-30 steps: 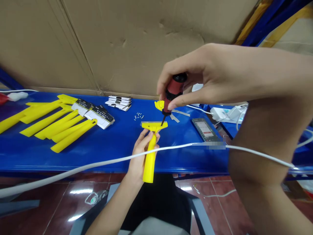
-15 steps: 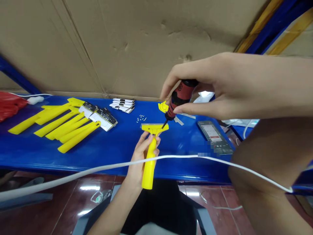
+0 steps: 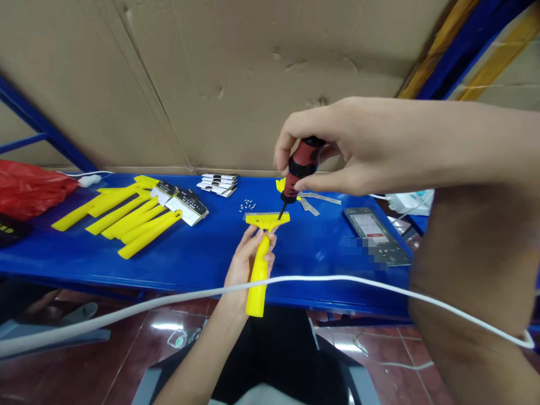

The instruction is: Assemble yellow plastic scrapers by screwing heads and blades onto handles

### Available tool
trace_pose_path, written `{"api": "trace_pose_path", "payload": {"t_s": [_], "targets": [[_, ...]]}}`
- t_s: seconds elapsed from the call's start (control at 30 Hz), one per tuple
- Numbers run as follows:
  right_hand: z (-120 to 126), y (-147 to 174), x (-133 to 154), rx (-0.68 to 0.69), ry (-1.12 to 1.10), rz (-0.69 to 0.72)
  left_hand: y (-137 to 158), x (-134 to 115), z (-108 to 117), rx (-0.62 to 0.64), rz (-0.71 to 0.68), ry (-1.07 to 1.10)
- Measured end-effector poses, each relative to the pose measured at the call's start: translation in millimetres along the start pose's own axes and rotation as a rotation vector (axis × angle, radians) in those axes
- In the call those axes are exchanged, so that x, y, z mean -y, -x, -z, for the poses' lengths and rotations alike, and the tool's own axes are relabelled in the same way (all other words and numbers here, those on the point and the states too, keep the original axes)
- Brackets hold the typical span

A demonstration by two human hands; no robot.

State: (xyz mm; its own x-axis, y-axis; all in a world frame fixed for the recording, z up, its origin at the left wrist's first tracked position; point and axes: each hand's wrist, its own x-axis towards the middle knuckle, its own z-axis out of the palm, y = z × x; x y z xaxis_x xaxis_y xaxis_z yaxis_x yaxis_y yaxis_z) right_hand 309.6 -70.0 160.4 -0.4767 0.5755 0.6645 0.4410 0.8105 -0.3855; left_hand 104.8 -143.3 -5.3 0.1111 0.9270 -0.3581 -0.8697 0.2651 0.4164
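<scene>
My left hand (image 3: 242,261) is closed around the neck of a yellow scraper (image 3: 257,281), its wide head pointing away from me and a thin blade strip along the far edge. My right hand (image 3: 337,140) grips a red and black screwdriver (image 3: 302,163) from above. The screwdriver leans, and its tip meets the right part of the scraper's head. Whether a screw sits under the tip is too small to tell. Just beyond the head lies a small group of loose screws (image 3: 247,206).
Several yellow scrapers (image 3: 126,219) with black and white cards lie at left, near a red plastic bag (image 3: 34,188). Folded cards (image 3: 217,184) stand at the back. A phone (image 3: 377,236) lies at right. A white cable (image 3: 312,278) crosses the view in front of the blue table (image 3: 189,261).
The screwdriver has become more upright, and my right hand has shifted slightly left with it. My left hand still holds the scraper in nearly the same place. The view has turned a little.
</scene>
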Motion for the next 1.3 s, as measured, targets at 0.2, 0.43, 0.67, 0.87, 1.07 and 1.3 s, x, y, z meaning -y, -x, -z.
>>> {"api": "trace_pose_path", "payload": {"t_s": [0.2, 0.43, 0.67, 0.87, 1.07, 1.3], "targets": [[11, -26, -32, 0.148, 0.136, 0.135, 2, 2, -1, 0.004, -0.016, 0.006], [16, -30, -4, 0.414, 0.037, 0.076, 4, 2, -1, -0.011, -0.025, 0.004], [17, -39, 8, 0.264, -0.14, 0.044, 7, 3, 2, 0.027, -0.044, -0.029], [15, -42, -9, 0.412, 0.307, 0.082, 6, 7, 6, 0.047, -0.087, -0.064], [26, -35, -1, 0.509, 0.279, -0.047, 4, 6, 5, 0.028, -0.099, -0.062], [26, -32, -3, 0.415, 0.254, -0.006, 6, 5, 6, 0.012, -0.091, -0.025]]}}
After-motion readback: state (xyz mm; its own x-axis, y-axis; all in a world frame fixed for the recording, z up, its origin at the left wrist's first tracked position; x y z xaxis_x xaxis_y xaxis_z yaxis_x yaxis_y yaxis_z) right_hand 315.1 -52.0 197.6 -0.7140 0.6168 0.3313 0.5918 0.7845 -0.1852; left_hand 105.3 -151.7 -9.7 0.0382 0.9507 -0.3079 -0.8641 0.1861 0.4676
